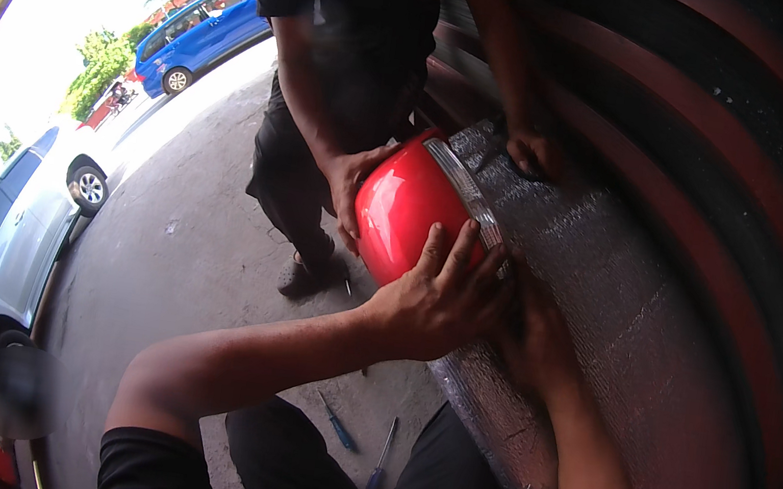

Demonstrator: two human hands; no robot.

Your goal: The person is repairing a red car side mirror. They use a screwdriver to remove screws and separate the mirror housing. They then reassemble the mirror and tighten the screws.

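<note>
Red shell [396, 211], blu car [204, 30], slvr sheet [599, 242], blk shirt [365, 28].

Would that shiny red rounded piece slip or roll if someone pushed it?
The red piece could be slippery, since its surface is glossy. It may rock on its curved side, because it bulges. The clear strip along its edge looks like thin plastic, so it might crack if knocked.

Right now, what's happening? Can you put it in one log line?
Left hand: touching red shell | Right hand: by shell's near end, grip unclear | Co-worker's hand: on shell's left side | Screwdrivers: two, on floor
</note>
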